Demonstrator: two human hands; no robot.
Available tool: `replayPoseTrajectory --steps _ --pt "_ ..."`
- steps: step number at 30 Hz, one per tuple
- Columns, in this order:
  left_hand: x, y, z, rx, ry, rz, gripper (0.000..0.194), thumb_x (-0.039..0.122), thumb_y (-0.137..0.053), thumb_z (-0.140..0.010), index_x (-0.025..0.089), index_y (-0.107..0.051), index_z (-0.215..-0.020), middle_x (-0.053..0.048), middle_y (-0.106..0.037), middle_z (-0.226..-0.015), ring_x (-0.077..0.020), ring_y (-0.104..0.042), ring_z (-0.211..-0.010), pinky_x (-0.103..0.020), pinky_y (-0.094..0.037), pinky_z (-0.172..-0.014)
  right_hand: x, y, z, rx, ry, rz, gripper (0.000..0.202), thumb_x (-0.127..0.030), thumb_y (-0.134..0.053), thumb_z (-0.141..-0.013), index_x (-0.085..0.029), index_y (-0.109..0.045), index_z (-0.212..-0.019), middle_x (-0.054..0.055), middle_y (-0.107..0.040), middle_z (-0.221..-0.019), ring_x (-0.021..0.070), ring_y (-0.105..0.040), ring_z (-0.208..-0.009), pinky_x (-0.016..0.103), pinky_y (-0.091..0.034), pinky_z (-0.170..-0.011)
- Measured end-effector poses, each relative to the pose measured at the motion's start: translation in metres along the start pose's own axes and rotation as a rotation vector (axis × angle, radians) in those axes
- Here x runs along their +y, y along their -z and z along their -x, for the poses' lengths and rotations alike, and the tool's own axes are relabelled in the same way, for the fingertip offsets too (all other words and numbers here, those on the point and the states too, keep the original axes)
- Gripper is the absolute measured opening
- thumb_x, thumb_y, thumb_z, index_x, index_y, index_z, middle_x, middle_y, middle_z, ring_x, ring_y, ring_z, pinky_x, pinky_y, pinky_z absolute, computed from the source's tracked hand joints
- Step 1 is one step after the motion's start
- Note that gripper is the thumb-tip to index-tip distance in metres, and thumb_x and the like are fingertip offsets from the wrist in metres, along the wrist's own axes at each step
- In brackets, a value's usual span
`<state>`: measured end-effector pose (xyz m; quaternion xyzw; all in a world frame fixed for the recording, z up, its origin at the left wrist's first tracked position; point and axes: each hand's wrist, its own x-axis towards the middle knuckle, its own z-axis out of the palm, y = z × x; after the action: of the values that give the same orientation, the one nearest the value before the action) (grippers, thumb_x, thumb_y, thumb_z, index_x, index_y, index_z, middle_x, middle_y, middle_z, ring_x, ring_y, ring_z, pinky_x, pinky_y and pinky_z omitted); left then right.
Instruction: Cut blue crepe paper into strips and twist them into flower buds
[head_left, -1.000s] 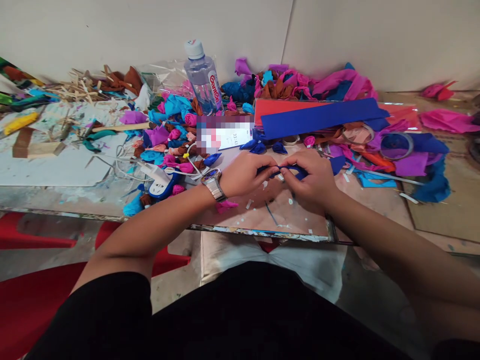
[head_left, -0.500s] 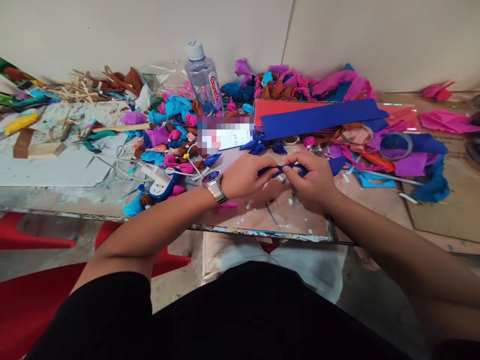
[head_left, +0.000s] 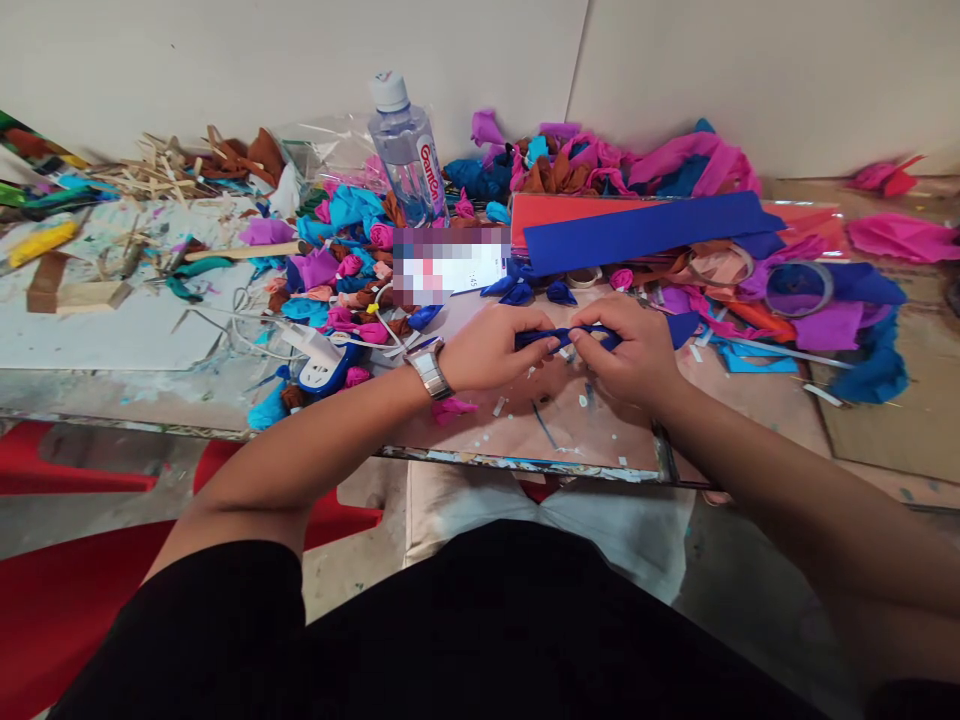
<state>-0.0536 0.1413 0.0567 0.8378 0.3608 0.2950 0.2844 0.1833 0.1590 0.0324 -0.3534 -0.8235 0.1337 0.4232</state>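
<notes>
A narrow strip of dark blue crepe paper, gathered and twisted, stretches between my two hands just above the tabletop. My left hand, with a metal watch at the wrist, pinches its left part between thumb and fingers. From the other side my right hand grips the same strip, thumb on top, and a flat blue end sticks out past its knuckles. The fingers partly hide the paper. Behind the hands lie small folded blue paper pieces and a phone with a lit screen.
A water bottle stands behind the phone. Wide blue paper lies over a red packet. Crumpled paper flowers and a power socket sit left; tape rolls lie right. The table edge is near my body.
My fingers have shifted slightly along the blue crepe paper, and the strip between them looks straighter and more tightly gathered. Both hands keep hold. The view has moved a little.
</notes>
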Motion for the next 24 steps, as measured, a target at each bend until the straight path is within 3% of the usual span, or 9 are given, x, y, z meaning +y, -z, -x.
replayPoseTrajectory --steps 5,14,18,24 --pt "0.002 0.004 -0.003 -0.053 0.096 0.151 0.03 0.038 -0.063 -0.106 0.016 -0.079 -0.091 -0.004 -0.084 -0.085 -0.0128 -0.076 -0.073 -0.025 -0.054 -0.071 -0.002 0.002 0.0 0.022 -0.018 -0.014 0.009 -0.029 -0.067 -0.092 -0.027 -0.071 -0.085 0.003 -0.079 -0.085 0.027 -0.07 -0.086 0.044 -0.05 -0.082" --pt "-0.005 0.002 -0.002 -0.156 0.189 0.241 0.031 0.039 -0.066 -0.105 0.014 -0.079 -0.092 -0.008 -0.085 -0.087 -0.0148 -0.081 -0.074 -0.022 -0.06 -0.067 0.009 0.001 0.002 -0.13 0.054 -0.012 0.016 -0.034 -0.07 -0.093 -0.024 -0.078 -0.102 0.007 -0.084 -0.101 0.0292 -0.074 -0.093 0.045 -0.052 -0.087" --pt "-0.01 0.0 -0.003 -0.179 0.191 0.329 0.027 0.037 -0.07 -0.104 0.014 -0.081 -0.096 -0.008 -0.085 -0.087 -0.0135 -0.08 -0.073 -0.022 -0.064 -0.069 0.007 0.0 0.002 -0.104 0.114 -0.02 0.014 -0.038 -0.071 -0.1 -0.028 -0.081 -0.101 0.004 -0.086 -0.096 0.0269 -0.077 -0.09 0.045 -0.054 -0.088" --pt "-0.008 0.004 -0.005 -0.236 0.363 0.604 0.026 0.039 -0.08 -0.101 0.013 -0.08 -0.098 -0.012 -0.086 -0.091 -0.0163 -0.084 -0.074 -0.027 -0.07 -0.073 0.007 -0.001 0.002 -0.061 0.098 -0.022 0.015 -0.041 -0.073 -0.1 -0.03 -0.084 -0.1 0.002 -0.087 -0.095 0.0266 -0.079 -0.089 0.047 -0.057 -0.089"
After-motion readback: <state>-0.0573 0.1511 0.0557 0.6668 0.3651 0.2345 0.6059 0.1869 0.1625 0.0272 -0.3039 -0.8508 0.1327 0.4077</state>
